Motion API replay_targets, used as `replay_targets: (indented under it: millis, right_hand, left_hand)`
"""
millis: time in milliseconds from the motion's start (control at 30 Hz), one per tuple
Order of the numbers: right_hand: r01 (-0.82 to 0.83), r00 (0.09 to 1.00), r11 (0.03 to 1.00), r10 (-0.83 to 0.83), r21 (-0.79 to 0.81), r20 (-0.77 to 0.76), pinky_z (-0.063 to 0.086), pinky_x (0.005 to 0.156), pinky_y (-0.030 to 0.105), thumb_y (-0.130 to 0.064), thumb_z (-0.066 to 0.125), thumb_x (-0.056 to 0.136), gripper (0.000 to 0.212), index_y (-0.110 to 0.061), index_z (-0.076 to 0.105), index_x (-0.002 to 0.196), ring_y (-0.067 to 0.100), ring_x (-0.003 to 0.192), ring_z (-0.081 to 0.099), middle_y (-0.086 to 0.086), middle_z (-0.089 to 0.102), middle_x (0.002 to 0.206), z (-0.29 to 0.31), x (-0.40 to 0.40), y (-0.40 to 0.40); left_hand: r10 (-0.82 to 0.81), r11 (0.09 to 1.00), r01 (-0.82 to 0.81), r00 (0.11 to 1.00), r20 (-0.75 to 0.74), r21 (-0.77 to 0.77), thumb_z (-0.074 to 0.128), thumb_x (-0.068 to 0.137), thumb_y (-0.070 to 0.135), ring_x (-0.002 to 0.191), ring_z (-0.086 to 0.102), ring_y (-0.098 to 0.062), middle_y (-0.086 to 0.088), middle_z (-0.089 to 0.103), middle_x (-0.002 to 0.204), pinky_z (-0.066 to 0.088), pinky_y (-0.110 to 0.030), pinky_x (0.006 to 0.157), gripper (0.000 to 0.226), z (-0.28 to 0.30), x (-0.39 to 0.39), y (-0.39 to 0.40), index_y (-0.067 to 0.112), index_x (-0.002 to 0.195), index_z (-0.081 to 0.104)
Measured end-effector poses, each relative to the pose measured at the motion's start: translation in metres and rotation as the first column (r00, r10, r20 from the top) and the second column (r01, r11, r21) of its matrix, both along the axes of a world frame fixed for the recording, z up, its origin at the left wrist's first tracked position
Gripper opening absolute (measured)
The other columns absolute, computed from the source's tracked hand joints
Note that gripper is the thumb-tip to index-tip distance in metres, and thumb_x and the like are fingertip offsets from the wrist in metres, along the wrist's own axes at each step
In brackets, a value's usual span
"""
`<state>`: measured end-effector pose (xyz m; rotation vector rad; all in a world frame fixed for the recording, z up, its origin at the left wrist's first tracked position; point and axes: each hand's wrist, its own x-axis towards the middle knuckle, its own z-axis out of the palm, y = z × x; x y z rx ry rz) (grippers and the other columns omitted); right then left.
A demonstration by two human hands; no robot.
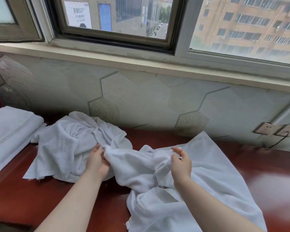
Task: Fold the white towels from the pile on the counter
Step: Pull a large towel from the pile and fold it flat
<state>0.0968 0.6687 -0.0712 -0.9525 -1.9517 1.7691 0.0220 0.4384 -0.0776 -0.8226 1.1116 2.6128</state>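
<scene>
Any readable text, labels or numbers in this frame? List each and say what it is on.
"500": large characters on the white poster seen through the window; the characters before it and the smaller lines below are too blurred to read.
Blue panel beside the poster: no text visible.
Wall sockets: no markings legible.
Towels and counter: no labels visible.

Two hands are seen: the left hand [97, 160] and the right hand [181, 163], both gripping one crumpled white towel [134, 164]. Three further lots of white cloth are counted on the one table [266, 173]: a rumpled pile [65, 144], a flat spread sheet [216, 164] and a folded stack [8, 131]. Two wall sockets [273, 129] are counted on the wall.
</scene>
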Motion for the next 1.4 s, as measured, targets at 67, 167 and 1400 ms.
replay_targets:
  millis: [67, 167, 1400]
  right_hand:
    - [-0.009, 1.000, 1.000, 0.009, -0.018, -0.028, 0.041, 0.065, 0.024, -0.001, 0.046, 0.089, 0.038, -0.031, 0.067, 0.098, 0.011, 0.060, 0.038, -0.003, 0.049, 0.074, 0.004, -0.003, 0.002]
    - [-0.061, 0.995, 0.998, 0.059, -0.024, -0.085, 0.043, 0.068, 0.024, -0.002, 0.048, 0.092, 0.034, -0.027, 0.069, 0.103, 0.011, 0.060, 0.039, -0.008, 0.054, 0.078, 0.010, -0.002, -0.005]
    - [-0.520, 0.776, 0.807, 0.584, 0.282, -0.240, 0.051, 0.064, 0.022, -0.018, 0.077, 0.064, 0.019, -0.031, 0.075, 0.078, 0.011, 0.082, 0.067, -0.009, 0.070, 0.086, 0.011, 0.046, -0.027]
  left_hand:
    - [-0.177, 0.982, 0.170, 0.980, 0.085, 0.086, 0.044, 0.092, 0.012, 0.067, 0.051, -0.018, -0.005, 0.053, 0.068, 0.048, -0.029, 0.060, 0.020, -0.001, 0.016, 0.015, 0.013, 0.074, 0.053]
    - [-0.360, 0.924, 0.323, 0.916, 0.180, 0.205, 0.058, 0.088, 0.022, 0.078, 0.058, -0.022, -0.012, 0.065, 0.070, 0.048, -0.033, 0.070, 0.026, 0.005, 0.051, 0.045, 0.002, 0.073, 0.066]
    - [-0.364, 0.821, 0.355, 0.929, 0.069, -0.447, 0.061, 0.088, 0.001, 0.065, 0.062, -0.024, -0.015, 0.063, 0.083, 0.050, -0.026, 0.047, 0.018, 0.034, 0.064, 0.091, 0.000, 0.105, 0.056]
